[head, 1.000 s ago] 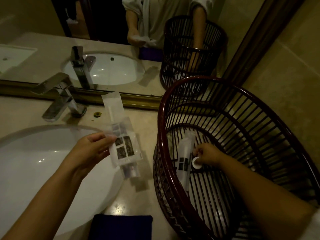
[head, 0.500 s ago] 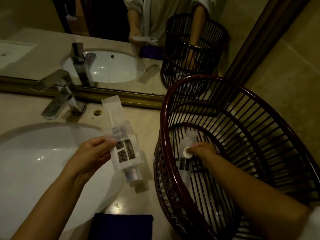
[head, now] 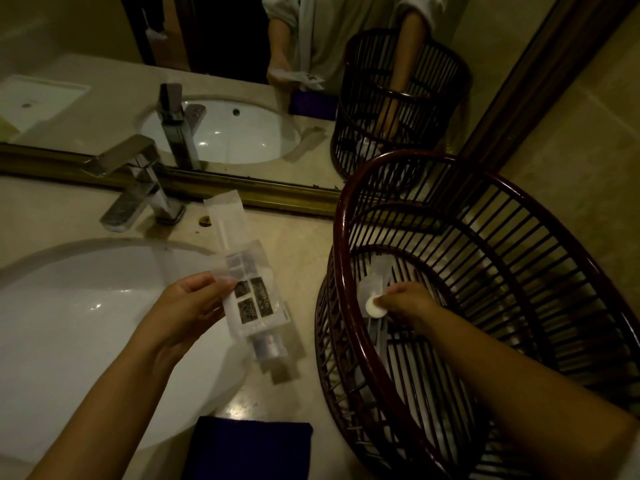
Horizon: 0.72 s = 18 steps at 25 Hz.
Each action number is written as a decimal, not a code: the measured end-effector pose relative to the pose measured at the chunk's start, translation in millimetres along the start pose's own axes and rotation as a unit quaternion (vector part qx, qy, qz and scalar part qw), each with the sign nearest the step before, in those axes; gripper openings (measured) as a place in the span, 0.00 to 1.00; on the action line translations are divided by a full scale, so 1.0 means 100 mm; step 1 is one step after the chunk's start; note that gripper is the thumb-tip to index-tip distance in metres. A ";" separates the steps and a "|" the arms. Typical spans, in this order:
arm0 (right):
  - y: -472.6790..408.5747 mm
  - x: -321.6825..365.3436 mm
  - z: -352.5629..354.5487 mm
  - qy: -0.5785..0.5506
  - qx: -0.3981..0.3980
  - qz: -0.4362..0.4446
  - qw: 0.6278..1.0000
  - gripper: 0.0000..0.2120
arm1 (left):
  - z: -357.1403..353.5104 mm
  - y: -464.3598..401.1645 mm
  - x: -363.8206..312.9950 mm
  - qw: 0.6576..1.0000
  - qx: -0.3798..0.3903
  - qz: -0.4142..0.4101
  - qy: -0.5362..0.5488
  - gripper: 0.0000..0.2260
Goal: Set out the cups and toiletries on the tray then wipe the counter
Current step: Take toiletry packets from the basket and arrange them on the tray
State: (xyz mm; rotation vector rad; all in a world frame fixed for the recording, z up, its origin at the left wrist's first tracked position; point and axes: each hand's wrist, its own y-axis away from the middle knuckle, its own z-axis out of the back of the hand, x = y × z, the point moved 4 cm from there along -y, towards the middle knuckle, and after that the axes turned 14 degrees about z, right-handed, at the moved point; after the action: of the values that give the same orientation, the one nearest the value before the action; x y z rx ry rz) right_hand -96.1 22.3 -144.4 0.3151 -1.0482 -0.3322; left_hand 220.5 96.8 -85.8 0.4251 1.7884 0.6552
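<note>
Head view: toiletry packets (head: pixel 246 295) in left hand (head: pixel 188 306), seemingly.

The sink (head: pixel 69 323) sits on the left of the tabletop (head: pixel 298 244), with the tap (head: pixel 138 181) behind it. The basket (head: pixel 485 271) stands on the right. A cloth (head: pixel 249 448) lies at the front edge, between them. The mirror (head: pixel 207 64) is behind everything.

At centre frame the left hand (head: pixel 187 306) pinches clear toiletry packets (head: pixel 247 292) above the beige worktop (head: pixel 298 244), beside the white sink (head: pixel 69 323). At right, the right hand (head: pixel 408 301) reaches inside the dark slatted basket (head: pixel 341 244), fingers on a small white round item (head: pixel 375 305). A dark blue cloth (head: pixel 249 448) lies at the bottom edge; the faucet (head: pixel 138 181) stands upper left.
</note>
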 end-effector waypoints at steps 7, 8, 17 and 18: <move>0.08 0.36 0.32 0.038 0.050 0.068 0.996 0.06 | -0.06 0.11 -0.04 1.000 -0.010 -0.010 0.008 0.05; 0.10 0.48 0.41 0.050 0.051 0.095 0.993 0.05 | -0.07 0.14 -0.05 1.000 -0.010 -0.012 0.011 0.05; 0.51 1.07 1.06 -0.065 0.003 0.189 0.980 0.04 | -0.21 0.47 -0.10 0.998 0.023 -0.031 0.047 0.04; 0.56 1.06 1.05 -0.068 0.006 0.194 0.979 0.04 | -0.20 0.51 -0.10 0.998 0.022 -0.033 0.048 0.04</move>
State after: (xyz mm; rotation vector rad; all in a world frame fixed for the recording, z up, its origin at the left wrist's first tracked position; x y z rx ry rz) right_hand -133.7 19.5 11.2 0.0941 -1.2194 0.0045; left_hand 202.5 126.7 -42.5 0.3674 1.9034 0.6005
